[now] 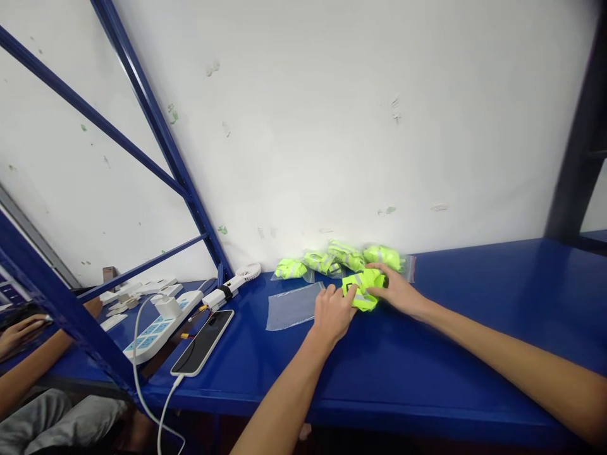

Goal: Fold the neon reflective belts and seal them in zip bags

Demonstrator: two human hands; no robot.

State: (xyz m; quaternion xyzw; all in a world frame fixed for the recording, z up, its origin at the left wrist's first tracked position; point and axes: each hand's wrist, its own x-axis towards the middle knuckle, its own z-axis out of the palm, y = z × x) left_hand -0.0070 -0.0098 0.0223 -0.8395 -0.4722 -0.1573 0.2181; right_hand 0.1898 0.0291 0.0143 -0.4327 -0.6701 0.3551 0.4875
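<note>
A neon-yellow bundle with pale reflective bands, seemingly a folded reflective vest (364, 292), lies on the blue table between my hands. My left hand (332, 314) has its fingers curled against the bundle's left edge. Around its right end my right hand (397, 289) is closed, thumb near and fingers at the far side. A flat clear plastic bag (293, 307) lies just left of my left hand. Behind the bundle, several similar neon-yellow bundles in clear bags (348, 255) sit in a row along the wall.
On the left are a phone (203, 344) with a charging cable, a white power strip (159, 328) and a small white fan (248, 272). A blue metal frame (161, 126) rises there. Beyond it, another person's hand (21, 335) shows at the far left.
</note>
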